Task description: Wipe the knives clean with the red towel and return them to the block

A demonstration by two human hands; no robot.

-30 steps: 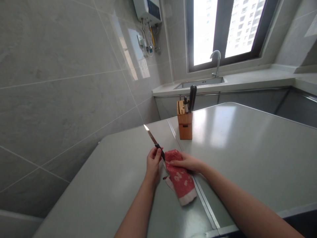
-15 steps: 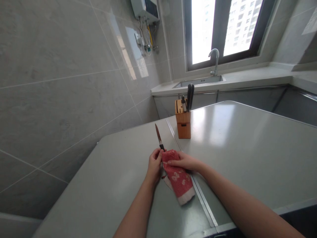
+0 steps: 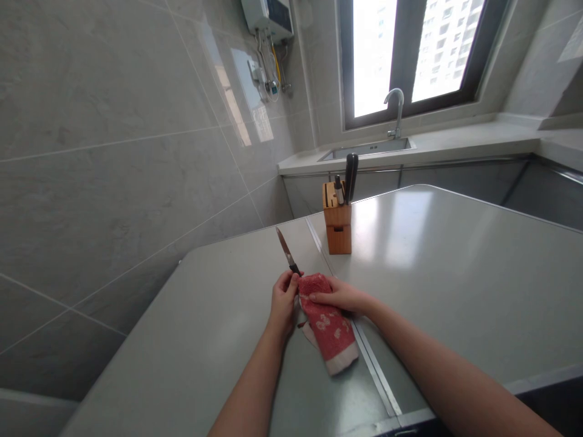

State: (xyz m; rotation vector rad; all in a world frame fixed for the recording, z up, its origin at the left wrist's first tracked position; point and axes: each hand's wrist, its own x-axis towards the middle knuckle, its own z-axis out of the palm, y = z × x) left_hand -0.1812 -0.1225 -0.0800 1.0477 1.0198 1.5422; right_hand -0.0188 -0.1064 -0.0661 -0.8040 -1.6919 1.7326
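Observation:
My left hand (image 3: 283,301) is closed round the dark handle of a small knife (image 3: 286,251), whose blade points up and away from me. My right hand (image 3: 339,296) grips a red patterned cloth (image 3: 328,328) that is bunched at the base of the blade, right beside the left hand. The cloth's loose end hangs down toward me over the grey table (image 3: 218,340). A wooden knife block (image 3: 338,221) with black-handled knives stands on the table just beyond my hands.
A metal seam (image 3: 373,376) runs along the table under the cloth. Behind are a counter with a sink (image 3: 368,147) and tap (image 3: 397,109) below a window. A tiled wall stands to the left, with a water heater (image 3: 268,15) high up.
The knife blade tilted upright and then leaned back to the left. The cloth stayed bunched at the blade's base, and both hands shifted only slightly.

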